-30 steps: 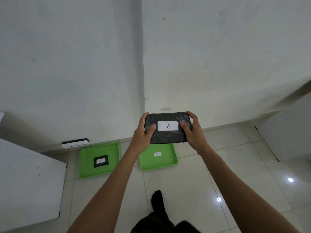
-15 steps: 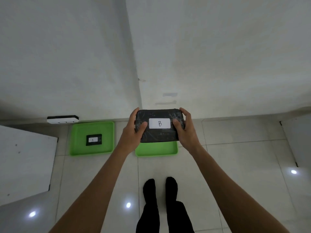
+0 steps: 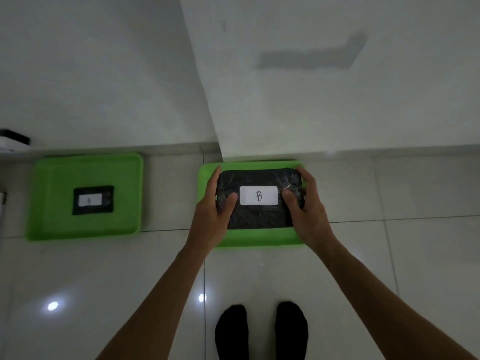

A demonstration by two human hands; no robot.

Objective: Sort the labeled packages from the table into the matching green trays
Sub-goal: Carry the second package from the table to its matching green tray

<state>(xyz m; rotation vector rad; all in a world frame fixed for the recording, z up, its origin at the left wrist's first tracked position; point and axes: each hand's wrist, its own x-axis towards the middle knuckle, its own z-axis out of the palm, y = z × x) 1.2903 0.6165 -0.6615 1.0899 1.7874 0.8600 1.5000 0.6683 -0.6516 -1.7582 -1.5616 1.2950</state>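
A black wrapped package (image 3: 259, 216) with a white label marked B is held flat between both hands. My left hand (image 3: 211, 216) grips its left end and my right hand (image 3: 307, 214) grips its right end, thumbs on top. The package hangs directly over the right green tray (image 3: 259, 240) on the floor; whether it touches the tray bottom I cannot tell. The left green tray (image 3: 52, 224) holds a smaller black package (image 3: 93, 200) with a white label.
Both trays sit on the white tiled floor against the wall. A white power strip (image 3: 13, 141) lies at the far left by the wall. My two feet in black socks (image 3: 261, 331) stand just behind the right tray.
The view has tilted down and closer to the floor. Both hands have lowered the B package from in front of the wall to just over the right tray.
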